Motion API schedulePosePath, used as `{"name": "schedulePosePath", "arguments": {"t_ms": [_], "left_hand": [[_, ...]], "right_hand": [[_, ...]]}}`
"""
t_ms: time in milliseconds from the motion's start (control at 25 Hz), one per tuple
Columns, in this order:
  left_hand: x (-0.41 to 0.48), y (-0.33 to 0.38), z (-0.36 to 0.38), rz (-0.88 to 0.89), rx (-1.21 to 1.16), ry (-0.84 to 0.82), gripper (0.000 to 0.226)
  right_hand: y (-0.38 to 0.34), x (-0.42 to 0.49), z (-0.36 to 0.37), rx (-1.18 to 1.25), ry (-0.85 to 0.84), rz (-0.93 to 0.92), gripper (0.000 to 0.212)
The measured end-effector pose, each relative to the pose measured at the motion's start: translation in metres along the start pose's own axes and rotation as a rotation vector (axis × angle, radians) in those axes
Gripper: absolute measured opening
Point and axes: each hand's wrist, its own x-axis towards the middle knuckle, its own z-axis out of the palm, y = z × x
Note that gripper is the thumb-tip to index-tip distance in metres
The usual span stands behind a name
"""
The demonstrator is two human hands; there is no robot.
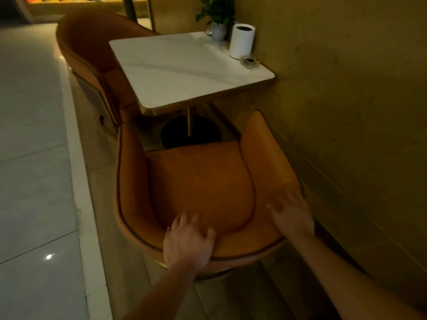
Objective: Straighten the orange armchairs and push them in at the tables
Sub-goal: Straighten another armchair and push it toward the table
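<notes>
An orange armchair [201, 183] stands right below me, its seat facing a small white marble table [184, 68]. A gap of floor and the table's black round base [180, 135] show between seat and table. My left hand [188, 241] grips the top of the curved backrest, fingers curled over its inner edge. My right hand [292, 213] rests on the right side of the backrest, fingers spread and blurred. A second orange armchair [92, 58] sits on the table's far left side, its seat tucked under the tabletop.
A wall [346, 100] runs close along the right of the chair and table. On the tabletop's far corner stand a white cylinder [241, 41], a small ashtray [250, 61] and a potted plant [217, 17]. Pale tiled floor [30, 158] stretches to the left.
</notes>
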Motion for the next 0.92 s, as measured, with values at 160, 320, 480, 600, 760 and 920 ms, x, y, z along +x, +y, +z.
{"name": "schedulePosePath", "arguments": {"t_ms": [160, 320, 480, 600, 760, 920], "left_hand": [[0.002, 0.002, -0.003, -0.015, 0.005, 0.008, 0.058], [0.003, 0.002, -0.006, -0.02, -0.021, 0.029, 0.058], [0.017, 0.018, -0.009, -0.016, -0.029, 0.031, 0.059], [0.036, 0.037, -0.005, 0.0, -0.03, 0.03, 0.058], [0.058, 0.063, 0.001, 0.015, -0.026, 0.06, 0.06], [0.086, 0.084, 0.007, 0.015, -0.025, 0.07, 0.059]], "right_hand": [[-0.009, -0.041, 0.006, 0.144, 0.065, -0.077, 0.052], [-0.007, -0.043, 0.016, 0.122, 0.161, -0.199, 0.055], [-0.002, -0.016, 0.011, 0.087, 0.153, -0.218, 0.057], [0.008, 0.012, -0.002, 0.085, 0.075, -0.21, 0.049], [0.023, 0.046, -0.013, 0.098, 0.072, -0.203, 0.031], [0.037, 0.082, -0.017, 0.13, 0.069, -0.204, 0.044]]}}
